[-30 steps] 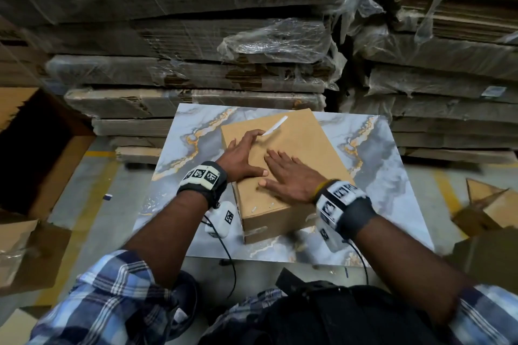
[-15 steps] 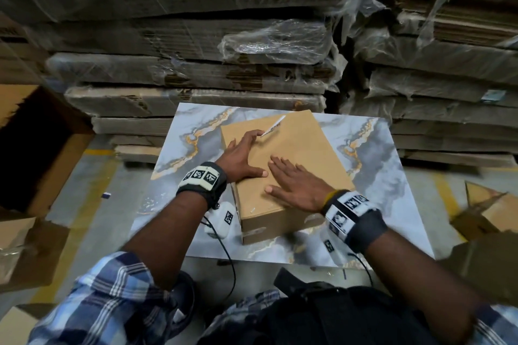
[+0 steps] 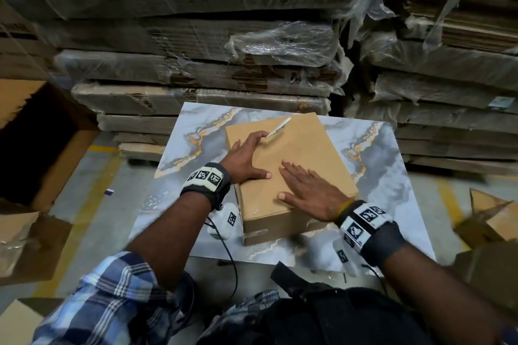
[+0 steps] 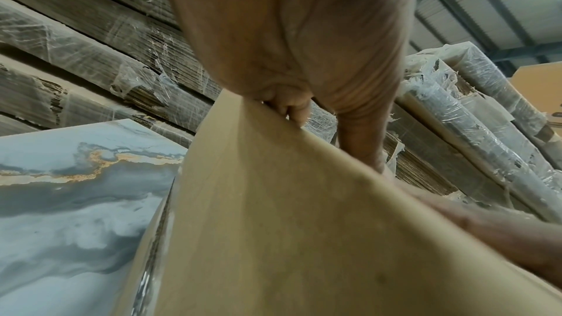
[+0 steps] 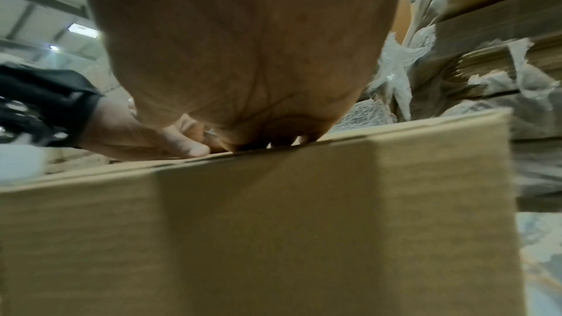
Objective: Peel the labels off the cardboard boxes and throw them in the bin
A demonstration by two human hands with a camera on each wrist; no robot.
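A plain brown cardboard box (image 3: 305,148) lies on a marble-patterned table (image 3: 384,176). My left hand (image 3: 248,155) rests on the box's far left part, thumb spread out. A narrow white label (image 3: 278,127) sticks out from its fingertips, seen edge-on and lifted off the cardboard. In the left wrist view the fingers (image 4: 289,108) are curled at the edge of the box (image 4: 304,225). My right hand (image 3: 308,190) lies flat on the near part of the box top, fingers straight. The right wrist view shows that palm (image 5: 243,57) on the box's top edge (image 5: 273,213).
Shrink-wrapped stacks of flattened cardboard (image 3: 196,70) rise close behind and to the right of the table. A large open carton (image 3: 36,143) stands on the floor at the left. More cartons (image 3: 493,221) sit at the right. A white device (image 3: 224,221) with a cable lies beside the box.
My right hand has slid a little back toward me and to the right across the box top. The left hand and the label have stayed where they were.
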